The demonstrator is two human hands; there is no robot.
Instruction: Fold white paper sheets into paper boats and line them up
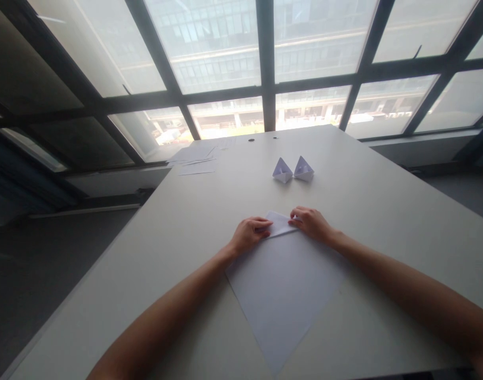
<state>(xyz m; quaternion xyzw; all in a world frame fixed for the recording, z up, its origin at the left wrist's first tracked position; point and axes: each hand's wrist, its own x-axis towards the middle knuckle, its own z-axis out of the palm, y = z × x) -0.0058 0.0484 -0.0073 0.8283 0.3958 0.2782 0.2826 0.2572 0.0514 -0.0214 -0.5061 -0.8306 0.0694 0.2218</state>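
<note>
A large white sheet of paper [284, 295] lies on the table with one corner pointing toward me. At its far end, a smaller folded piece of paper [280, 224] sits between my hands. My left hand [252, 232] grips the left end of that folded paper, thumb and fingers closed on it. On the other end, my right hand [309, 221] pinches the paper with bent fingers. Whether the folded part belongs to the large sheet or rests on top of it, I cannot tell.
Two small folded paper boats [283, 171] [303, 170] stand side by side beyond my hands. Several loose white sheets [196, 158] lie at the far left of the white table [368, 211]. Large windows [225, 47] rise behind the far edge.
</note>
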